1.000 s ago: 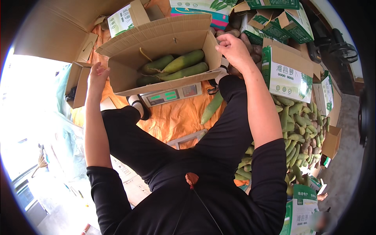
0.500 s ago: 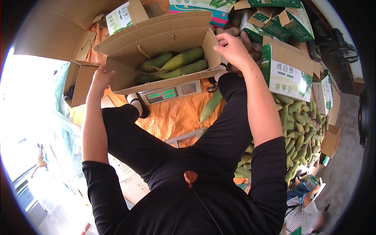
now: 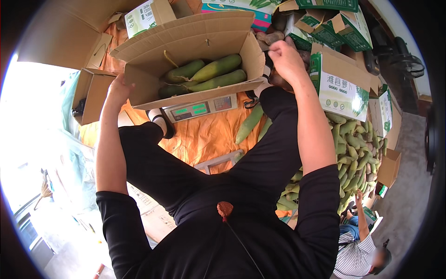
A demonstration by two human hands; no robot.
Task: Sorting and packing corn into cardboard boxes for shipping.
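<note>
An open cardboard box (image 3: 139,88) stands on a digital scale (image 3: 204,108) with lit green digits. Several green radishes (image 3: 216,67) lie inside it, beside a yellow cord (image 3: 170,59) at the back wall. My left hand (image 3: 119,91) is at the box's left end, its fingers bent over the cardboard edge. Just off the right end hovers my right hand (image 3: 287,60), fingers loosely bent, thumb apart, with nothing visible in it. Between my legs and the scale, another green radish (image 3: 249,124) rests on orange sheeting (image 3: 186,149).
A large heap of green radishes (image 3: 355,156) lies to my right, below a white-and-green carton (image 3: 344,88). More printed cartons (image 3: 353,28) and brownish roots (image 3: 269,38) are behind. Another person in a striped shirt (image 3: 355,255) reaches toward the heap. A brown carton (image 3: 95,95) stands left.
My right hand has moved right, away from the box's right edge. My left hand has drawn in at the left end. The other person's arm now reaches up toward the heap.
</note>
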